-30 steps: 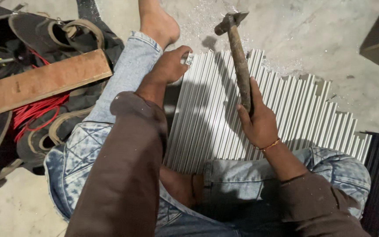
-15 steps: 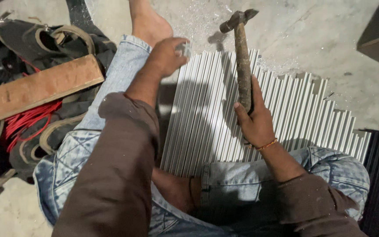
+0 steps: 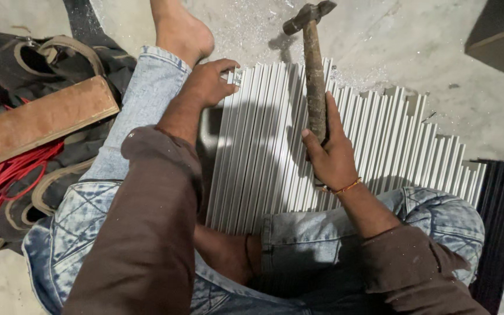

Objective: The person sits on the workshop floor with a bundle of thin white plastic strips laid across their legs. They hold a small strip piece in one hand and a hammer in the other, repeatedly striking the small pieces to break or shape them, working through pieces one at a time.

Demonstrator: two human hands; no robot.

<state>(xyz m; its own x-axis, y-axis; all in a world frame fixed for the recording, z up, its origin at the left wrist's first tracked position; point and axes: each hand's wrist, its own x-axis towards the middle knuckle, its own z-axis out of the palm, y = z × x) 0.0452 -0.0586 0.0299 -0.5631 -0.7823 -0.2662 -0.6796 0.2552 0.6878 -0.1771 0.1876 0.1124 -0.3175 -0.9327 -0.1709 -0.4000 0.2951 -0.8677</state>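
My right hand grips the worn wooden handle of a hammer, whose dark metal head is raised over the far ends of the strips. A flat bundle of several pale metal strips lies side by side on the floor between my legs. My left hand rests on the far left corner of that bundle, fingers curled over the end of the leftmost strips. I sit in blue jeans and brown sleeves, with one bare foot stretched out beyond the left hand.
A wooden plank lies on a dark tool bag with red cord at the left. A black ribbed mat sits at the right edge. Metal shavings dust the concrete floor. A dark box stands at the top right.
The hammer head has moved a little farther up and away from me. My left hand stays on the far corner of the strips, and the view has shifted slightly.
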